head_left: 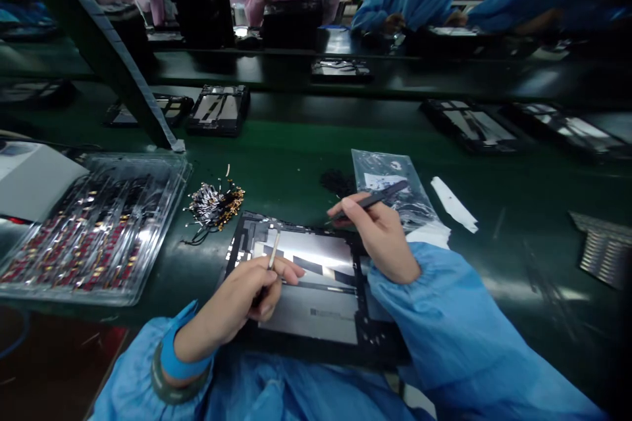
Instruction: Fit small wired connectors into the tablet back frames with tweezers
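An opened tablet (306,317) lies at the table's near edge, its grey metal inside and dark flat strips showing. Over its left part, my left hand (247,291) is closed on a thin pale stick-like tool (274,248), whose exact kind I cannot make out. My right hand (382,237) grips black tweezers (382,195) above the tablet's far right corner. The tweezers' tips seem to point left, near a pile of small black parts (338,181). Beyond the right wrist lies a clear plastic bag (395,168) with a white label.
Left stands a clear tray (168,210) of small red and gold parts, beside a heap of small cabled parts (214,204). More opened tablets (218,110) lie on the green line. A slanted post (113,46) rises at left. Co-workers in pink and blue sit opposite.
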Tool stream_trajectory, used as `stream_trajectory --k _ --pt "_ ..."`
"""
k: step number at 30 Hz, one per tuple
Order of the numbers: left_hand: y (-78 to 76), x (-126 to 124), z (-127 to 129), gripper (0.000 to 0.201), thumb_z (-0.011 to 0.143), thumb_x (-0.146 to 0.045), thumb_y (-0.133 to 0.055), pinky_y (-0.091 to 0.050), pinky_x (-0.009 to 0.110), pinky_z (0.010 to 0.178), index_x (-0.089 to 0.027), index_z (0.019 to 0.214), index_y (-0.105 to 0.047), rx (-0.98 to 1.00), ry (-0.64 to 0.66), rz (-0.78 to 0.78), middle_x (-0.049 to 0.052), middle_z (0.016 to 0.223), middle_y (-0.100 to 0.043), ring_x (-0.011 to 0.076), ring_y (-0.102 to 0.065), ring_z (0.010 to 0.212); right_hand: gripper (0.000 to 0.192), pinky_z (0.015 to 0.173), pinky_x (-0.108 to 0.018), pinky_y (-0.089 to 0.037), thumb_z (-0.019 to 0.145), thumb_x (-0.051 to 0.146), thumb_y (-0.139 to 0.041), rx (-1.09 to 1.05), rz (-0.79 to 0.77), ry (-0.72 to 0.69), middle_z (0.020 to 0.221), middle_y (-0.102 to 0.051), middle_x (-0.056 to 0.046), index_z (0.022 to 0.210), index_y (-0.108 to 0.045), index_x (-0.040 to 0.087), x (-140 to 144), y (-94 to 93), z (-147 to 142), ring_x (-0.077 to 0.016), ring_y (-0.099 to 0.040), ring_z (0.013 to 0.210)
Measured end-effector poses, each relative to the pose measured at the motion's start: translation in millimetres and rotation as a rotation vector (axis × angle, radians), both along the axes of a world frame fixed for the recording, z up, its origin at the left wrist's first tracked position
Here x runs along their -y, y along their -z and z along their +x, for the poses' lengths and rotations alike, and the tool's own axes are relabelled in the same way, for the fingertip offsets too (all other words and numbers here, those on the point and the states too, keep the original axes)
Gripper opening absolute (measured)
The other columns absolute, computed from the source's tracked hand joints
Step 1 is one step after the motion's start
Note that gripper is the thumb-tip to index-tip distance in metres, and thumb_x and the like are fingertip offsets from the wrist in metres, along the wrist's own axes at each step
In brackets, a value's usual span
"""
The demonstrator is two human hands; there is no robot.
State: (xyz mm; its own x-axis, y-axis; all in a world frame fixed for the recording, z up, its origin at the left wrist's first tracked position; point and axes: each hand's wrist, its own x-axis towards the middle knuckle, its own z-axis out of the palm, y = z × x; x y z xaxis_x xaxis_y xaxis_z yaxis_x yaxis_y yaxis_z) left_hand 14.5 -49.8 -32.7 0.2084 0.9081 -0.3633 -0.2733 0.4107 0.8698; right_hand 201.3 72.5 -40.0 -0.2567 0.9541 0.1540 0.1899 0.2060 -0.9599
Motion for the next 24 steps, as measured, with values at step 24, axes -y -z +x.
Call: stream_trajectory --k 24 --pt "-7.0 6 8 0.037 0.087 -0.026 -0.042 -0.021 0.019 0.042 -0.010 0.112 -0.062 0.365 -0.052 0.032 -0.004 0.048 -0.041 0.0056 -0.028 0.039 0.012 0.065 -0.026 -0.052 0.085 0.010 -0.053 0.410 0.922 -0.181 0.077 -0.067 -0.007 0.093 -0.060 0.016 59 -11.2 -1 -0.0165 -0.064 0.071"
